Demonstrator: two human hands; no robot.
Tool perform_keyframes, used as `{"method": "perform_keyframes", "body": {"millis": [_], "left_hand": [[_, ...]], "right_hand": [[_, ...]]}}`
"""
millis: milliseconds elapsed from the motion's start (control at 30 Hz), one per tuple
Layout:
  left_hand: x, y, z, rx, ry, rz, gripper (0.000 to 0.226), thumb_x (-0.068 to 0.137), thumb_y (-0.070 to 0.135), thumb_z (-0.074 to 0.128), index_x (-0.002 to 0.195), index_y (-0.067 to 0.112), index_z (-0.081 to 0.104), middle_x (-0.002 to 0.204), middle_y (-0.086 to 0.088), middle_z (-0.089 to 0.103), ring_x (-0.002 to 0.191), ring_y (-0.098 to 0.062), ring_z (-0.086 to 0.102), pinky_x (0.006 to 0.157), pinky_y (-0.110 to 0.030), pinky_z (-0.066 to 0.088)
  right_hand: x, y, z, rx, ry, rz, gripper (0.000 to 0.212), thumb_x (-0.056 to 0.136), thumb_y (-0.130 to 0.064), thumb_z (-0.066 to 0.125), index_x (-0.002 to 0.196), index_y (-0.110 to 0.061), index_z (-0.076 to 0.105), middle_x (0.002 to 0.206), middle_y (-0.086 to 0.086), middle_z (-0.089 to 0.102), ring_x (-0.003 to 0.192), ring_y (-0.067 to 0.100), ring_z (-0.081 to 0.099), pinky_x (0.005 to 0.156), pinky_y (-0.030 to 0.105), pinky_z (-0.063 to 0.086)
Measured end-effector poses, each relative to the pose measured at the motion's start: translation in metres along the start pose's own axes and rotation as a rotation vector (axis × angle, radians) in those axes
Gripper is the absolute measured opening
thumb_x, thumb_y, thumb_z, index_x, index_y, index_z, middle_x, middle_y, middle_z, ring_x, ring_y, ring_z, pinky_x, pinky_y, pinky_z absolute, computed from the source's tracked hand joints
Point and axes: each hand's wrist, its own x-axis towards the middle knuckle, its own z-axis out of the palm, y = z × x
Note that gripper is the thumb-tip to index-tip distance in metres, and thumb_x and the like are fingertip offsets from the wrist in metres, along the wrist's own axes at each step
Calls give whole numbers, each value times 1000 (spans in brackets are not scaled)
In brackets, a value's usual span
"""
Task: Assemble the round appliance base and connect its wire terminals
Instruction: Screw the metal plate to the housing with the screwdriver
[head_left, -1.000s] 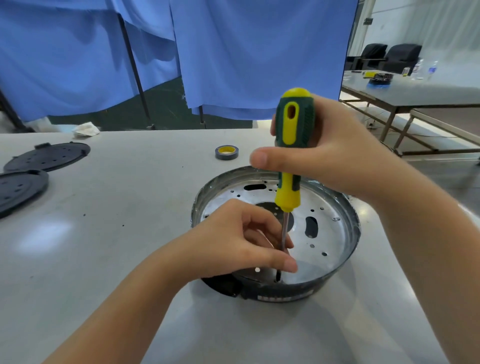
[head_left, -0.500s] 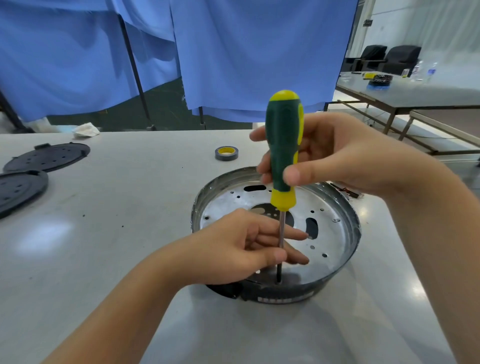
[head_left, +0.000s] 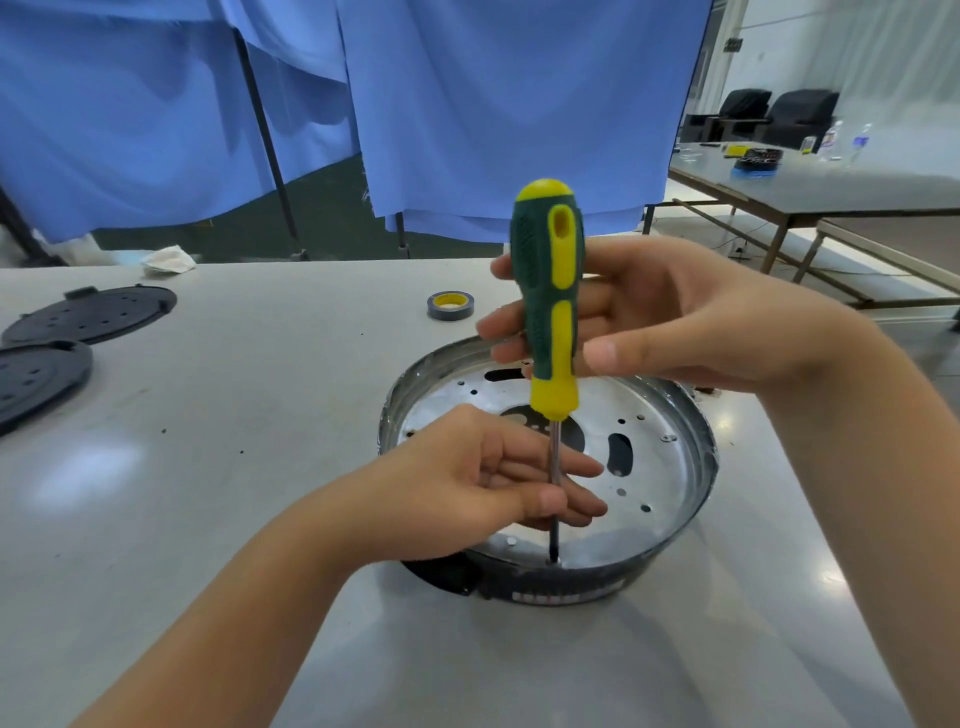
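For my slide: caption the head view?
Right hand turns green-yellow screwdriver in round metal base; left hand steadies its shaft.

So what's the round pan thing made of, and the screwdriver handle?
The round base looks like thin stamped metal, probably aluminium or steel: silvery, shiny, with punched holes. The screwdriver handle seems to be matte green and yellow plastic or rubber with a dotted grip; its shaft looks like bare, shiny steel.

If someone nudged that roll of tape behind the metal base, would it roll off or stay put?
The tape roll lies flat on its side on the table, so a nudge would probably slide it rather than roll it. It looks small with an open core, so likely light and easy to shift. Stood on edge, it could roll.
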Motion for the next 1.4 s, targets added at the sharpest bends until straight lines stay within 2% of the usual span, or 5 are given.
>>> {"method": "perform_keyframes", "body": {"millis": [333, 667, 833, 1067, 1400], "left_hand": [[2, 0, 0, 127, 192, 44, 16, 66, 16, 87, 75, 19, 74, 74, 7, 75, 72, -13, 73, 70, -18, 56], [-1, 1, -1, -9, 17, -6, 24, 91, -1, 59, 107, 15, 66, 102, -5, 75, 97, -15, 71, 85, -22, 55], [-1, 1, -2, 18, 4, 6, 30, 90, -1, 61, 114, 17, 66, 103, -4, 75, 96, -15, 72, 83, -20, 54], [3, -1, -1, 104, 206, 68, 18, 64, 17, 88, 71, 25, 74, 73, 4, 75, 68, -11, 72, 66, -16, 54], [0, -1, -3, 17, 91, 21, 19, 88, 1, 63, 101, 13, 71, 92, -4, 77, 89, -14, 73, 81, -19, 55]], "right_hand": [[9, -7, 21, -402, 292, -43, 34, 56, -28, 82, 73, -20, 53, 56, -25, 59, 61, -13, 59, 56, 3, 42], [0, 3, -3, 45, 1, 9, 59, 80, -3, 59, 136, -8, 42, 127, 15, 61, 117, 32, 59, 99, 45, 47], [1, 3, -2, -71, 139, 9, 34, 62, -10, 78, 94, -22, 72, 98, -7, 73, 91, 6, 68, 76, 22, 53], [8, -12, 29, -497, 339, -67, 34, 53, -38, 80, 63, -25, 50, 49, -25, 53, 54, -12, 55, 52, 3, 40], [0, 7, -5, 137, 44, 18, 62, 78, -1, 58, 137, -5, 40, 128, 17, 60, 118, 32, 58, 97, 42, 48]]}}
